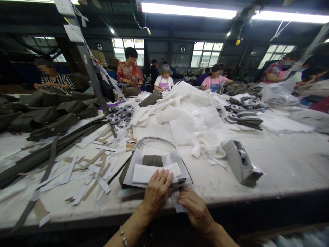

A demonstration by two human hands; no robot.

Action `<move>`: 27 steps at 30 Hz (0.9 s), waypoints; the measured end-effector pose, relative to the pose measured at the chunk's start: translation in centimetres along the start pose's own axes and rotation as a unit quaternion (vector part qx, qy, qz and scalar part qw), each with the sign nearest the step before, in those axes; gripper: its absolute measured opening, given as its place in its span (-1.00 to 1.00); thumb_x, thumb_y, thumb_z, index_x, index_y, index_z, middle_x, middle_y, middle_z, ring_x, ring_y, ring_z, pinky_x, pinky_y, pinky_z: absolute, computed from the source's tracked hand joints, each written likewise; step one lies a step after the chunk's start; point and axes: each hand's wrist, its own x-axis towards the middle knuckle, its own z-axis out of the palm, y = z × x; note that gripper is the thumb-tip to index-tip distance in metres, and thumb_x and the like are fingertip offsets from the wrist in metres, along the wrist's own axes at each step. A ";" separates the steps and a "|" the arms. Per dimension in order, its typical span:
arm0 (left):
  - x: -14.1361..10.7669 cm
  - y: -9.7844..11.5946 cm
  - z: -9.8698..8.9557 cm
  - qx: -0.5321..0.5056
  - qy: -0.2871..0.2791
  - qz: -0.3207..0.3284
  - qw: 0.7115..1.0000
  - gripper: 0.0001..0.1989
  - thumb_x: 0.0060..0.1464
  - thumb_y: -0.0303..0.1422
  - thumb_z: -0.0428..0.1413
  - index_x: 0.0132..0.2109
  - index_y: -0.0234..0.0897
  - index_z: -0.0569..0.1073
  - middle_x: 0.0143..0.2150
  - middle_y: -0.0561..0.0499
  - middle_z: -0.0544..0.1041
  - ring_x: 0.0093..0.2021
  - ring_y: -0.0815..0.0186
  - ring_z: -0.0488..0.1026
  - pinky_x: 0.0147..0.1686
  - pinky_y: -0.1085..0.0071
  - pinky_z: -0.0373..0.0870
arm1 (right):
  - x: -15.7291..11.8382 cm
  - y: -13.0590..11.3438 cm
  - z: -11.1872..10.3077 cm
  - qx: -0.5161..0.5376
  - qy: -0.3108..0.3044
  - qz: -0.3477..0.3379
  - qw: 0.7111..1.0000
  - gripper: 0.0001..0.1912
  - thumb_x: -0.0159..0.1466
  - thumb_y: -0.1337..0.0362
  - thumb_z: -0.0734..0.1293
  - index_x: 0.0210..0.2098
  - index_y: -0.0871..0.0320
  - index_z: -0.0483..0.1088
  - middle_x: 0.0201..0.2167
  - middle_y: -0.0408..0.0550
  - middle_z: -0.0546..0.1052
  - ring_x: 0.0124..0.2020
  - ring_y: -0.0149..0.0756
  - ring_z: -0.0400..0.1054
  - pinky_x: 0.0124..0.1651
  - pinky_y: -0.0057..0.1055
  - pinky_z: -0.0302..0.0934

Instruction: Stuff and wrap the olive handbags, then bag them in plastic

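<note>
A dark olive handbag [124, 175] lies near the table's front edge, its arched handle [154, 138] wrapped in clear film. White sheets are stacked on it, topped by a folded white foam strip [146, 173]. My left hand [158, 190] rests flat on that foam strip, fingers stretched forward. Beside the bag's near right corner, my right hand [194, 206] has its fingers bent and closed on a clear strip [173, 198]. A small white tab [181, 208] sticks out by its fingertips. My right palm and thumb are partly hidden.
A grey tape dispenser [241, 164] stands to the right. Beyond the bag rises a heap of white foam sheets [185, 116]. Paper strips [89, 175], dark straps [64, 144] and tape rolls [120, 115] lie left. Several people work across the table [290, 164].
</note>
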 end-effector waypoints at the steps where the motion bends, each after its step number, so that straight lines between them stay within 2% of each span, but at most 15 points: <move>1: -0.1 0.0 0.1 0.000 0.003 -0.005 1.000 -0.54 0.20 -0.35 0.13 0.23 -0.27 0.29 0.17 -0.15 0.47 0.16 0.06 0.41 0.17 0.05 0.31 | 0.0 -0.2 0.0 0.010 -0.005 0.009 1.000 -0.65 0.25 0.55 0.15 -0.08 0.10 0.37 -0.23 -0.04 0.59 -0.14 -0.24 0.49 0.16 -0.17 0.27; 7: -0.2 0.0 0.4 -0.014 0.006 -0.016 1.000 -0.56 0.20 -0.31 0.13 0.20 -0.24 0.32 0.18 -0.15 0.47 0.16 0.08 0.42 0.16 0.06 0.33 | -0.3 -2.0 0.6 0.039 -0.007 0.019 0.999 -0.65 0.25 0.55 0.15 -0.08 0.10 0.35 -0.28 -0.03 0.58 -0.21 -0.27 0.49 0.09 -0.21 0.33; 10: -0.2 0.0 0.3 -0.011 0.015 -0.016 1.000 -0.58 0.20 -0.32 0.13 0.19 -0.25 0.33 0.17 -0.15 0.47 0.15 0.07 0.43 0.15 0.05 0.35 | -0.3 -2.5 0.6 0.044 -0.026 0.014 0.999 -0.66 0.24 0.56 0.14 -0.10 0.11 0.34 -0.31 -0.03 0.57 -0.24 -0.28 0.49 0.06 -0.23 0.34; 15: -0.4 0.3 0.5 -0.016 0.047 -0.008 0.999 -0.73 0.27 -0.34 0.04 0.08 -0.29 0.38 0.14 -0.14 0.50 0.15 0.12 0.43 0.16 0.08 0.35 | 0.4 -2.7 -0.4 0.047 -0.057 -0.014 0.997 -0.71 0.26 0.53 0.14 -0.11 0.12 0.31 -0.33 -0.03 0.56 -0.26 -0.28 0.47 0.05 -0.24 0.33; 19: -0.7 0.6 1.2 -0.005 0.067 -0.009 0.998 -0.78 0.28 -0.34 0.02 0.02 -0.29 0.40 0.13 -0.15 0.50 0.15 0.11 0.43 0.16 0.05 0.34 | 3.1 -2.2 -2.1 0.011 -0.090 -0.007 0.996 -0.72 0.27 0.56 0.11 -0.21 0.11 0.33 -0.41 -0.09 0.51 -0.34 -0.32 0.41 0.06 -0.22 0.26; 22: -0.8 0.7 1.3 -0.015 0.091 -0.025 0.995 -0.79 0.25 -0.47 -0.03 0.00 -0.26 0.40 0.09 -0.11 0.51 0.15 0.13 0.42 0.17 0.06 0.32 | 6.1 -1.2 -3.1 -0.027 -0.082 0.023 0.996 -0.75 0.27 0.54 0.14 -0.31 0.11 0.37 -0.45 -0.10 0.48 -0.36 -0.29 0.34 -0.10 -0.27 0.23; 24: -0.7 0.7 0.7 -0.047 0.092 -0.040 0.994 -0.70 0.19 -0.57 -0.06 0.00 -0.23 0.39 0.03 -0.07 0.53 0.14 0.17 0.41 0.19 0.09 0.31 | 7.9 -0.3 -3.2 -0.052 -0.084 0.062 0.993 -0.78 0.27 0.50 0.19 -0.36 0.12 0.41 -0.45 -0.08 0.48 -0.32 -0.25 0.32 -0.19 -0.30 0.17; 27: -0.4 0.6 -1.0 -0.140 0.046 -0.073 0.986 -0.66 0.06 -0.56 0.01 -0.01 -0.21 0.37 -0.04 -0.05 0.52 0.07 0.19 0.44 0.23 0.09 0.28 | 10.1 1.3 -3.0 -0.057 -0.129 0.128 0.982 -0.82 0.26 0.45 0.29 -0.42 0.12 0.46 -0.43 -0.10 0.51 -0.29 -0.26 0.33 -0.18 -0.32 0.12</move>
